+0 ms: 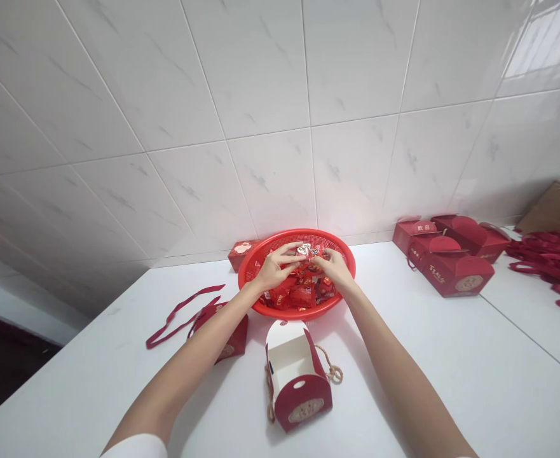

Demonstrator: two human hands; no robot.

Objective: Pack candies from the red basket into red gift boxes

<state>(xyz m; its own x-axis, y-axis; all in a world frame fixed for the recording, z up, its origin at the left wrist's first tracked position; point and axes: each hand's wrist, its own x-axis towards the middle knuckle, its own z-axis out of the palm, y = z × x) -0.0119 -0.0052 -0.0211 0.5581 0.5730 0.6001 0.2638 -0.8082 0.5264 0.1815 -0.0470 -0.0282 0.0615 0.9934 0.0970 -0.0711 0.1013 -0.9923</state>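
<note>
Red-and-white packet [303, 250] at its fingertips, the left hand [274, 268] reaches over the red basket [308, 314], fingers parted and partly extended; whether they clamp it cannot be told. Opposite, the right hand [335, 270] has its fingers curled inward beside that packet, its grip likewise unclear. Wrapped sweets [302, 294] fill the basket below. Just in front of the basket stands an open box [295, 395] with rope handles [335, 373]; to its left, another box [234, 340] and a ribbon [175, 324]; well right, more red boxes [451, 254].
</note>
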